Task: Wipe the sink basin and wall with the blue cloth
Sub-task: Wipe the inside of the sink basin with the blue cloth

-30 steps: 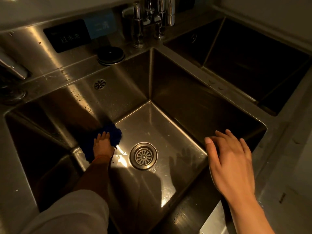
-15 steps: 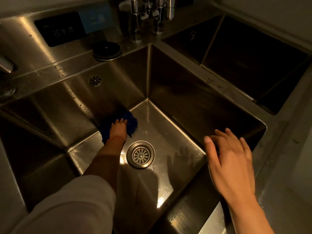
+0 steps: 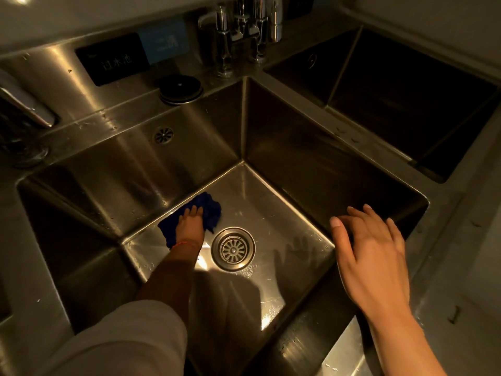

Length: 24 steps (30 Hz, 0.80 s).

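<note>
Wiping step under way, low in the stainless steel sink basin (image 3: pixel 271 202). My left hand (image 3: pixel 191 225) presses the crumpled dark blue cloth (image 3: pixel 208 210) flat onto the basin floor, right at the seam where the floor meets the back steel wall (image 3: pixel 130 169). Fingers (image 3: pixel 193 211) lie straight and together on top of the cloth, not curled round it. Cloth sits just up-left of the round slotted metal drain strainer (image 3: pixel 233 249), near it but not touching as far as I can see.

My right hand (image 3: pixel 371 253) hovers over the near right corner of the basin, fingers relaxed and slightly spread, holding nothing; I cannot tell whether it touches the rim.

Judgement: the floor pass is partway; the area around the drain and the right half of the floor look unswept, with droplets glinting there. The next move calls for sliding the cloth with steady downward pressure, either along the seam toward the far corner or up onto the back wall, keeping the palm flat so the cloth does not bunch and slip out.
</note>
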Available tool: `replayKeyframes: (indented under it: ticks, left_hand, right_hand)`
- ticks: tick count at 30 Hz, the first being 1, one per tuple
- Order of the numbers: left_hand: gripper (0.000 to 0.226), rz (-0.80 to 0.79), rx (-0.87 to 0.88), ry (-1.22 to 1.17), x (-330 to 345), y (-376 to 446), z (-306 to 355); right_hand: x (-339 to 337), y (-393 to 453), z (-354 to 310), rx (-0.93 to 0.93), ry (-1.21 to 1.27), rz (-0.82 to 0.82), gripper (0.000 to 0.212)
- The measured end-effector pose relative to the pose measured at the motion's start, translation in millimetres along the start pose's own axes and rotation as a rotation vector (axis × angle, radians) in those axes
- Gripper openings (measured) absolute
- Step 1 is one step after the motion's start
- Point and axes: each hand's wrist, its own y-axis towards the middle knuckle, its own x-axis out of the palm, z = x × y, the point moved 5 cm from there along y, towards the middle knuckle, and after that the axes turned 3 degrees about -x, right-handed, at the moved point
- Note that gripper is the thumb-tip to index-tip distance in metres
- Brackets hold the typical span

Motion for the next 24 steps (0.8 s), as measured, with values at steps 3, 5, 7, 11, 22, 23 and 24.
replayKeyframes:
  ticks: [3, 5, 7, 11, 22, 23, 24]
  left_hand:
    - [0.064, -0.007, 0.001, -0.004, 0, -5, -1]
    - [0.068, -0.008, -0.002, 0.0, 2, -10, -1]
    - [0.073, 0.005, -0.001, 0.018, 4, -18, -2]
    - [0.063, 0.019, 0.003, 0.007, 9, -29, -3]
    - [0.061, -0.042, -0.04, -0.047, 12, -51, -9]
    - [0.061, -0.045, -0.045, -0.048, 12, -54, -8]
    - [0.06, -0.046, -0.048, -0.045, 12, -56, -8]
  right_hand:
    - [-1, -1, -1, -0.002, 0.004, 0.003, 0.062]
    - [-1, 0, -1, -0.002, 0.007, 0.007, 0.061]
    - [-2, 0, -1, -0.004, 0.008, 0.014, 0.059]
    - [-4, -2, -2, -0.026, 0.009, 0.045, 0.054]
    - [-12, -12, -8, -0.075, -0.03, 0.077, 0.056]
    - [-12, -14, -9, -0.072, -0.025, 0.075, 0.058]
    - [-13, -15, -10, -0.066, -0.017, 0.072, 0.058]
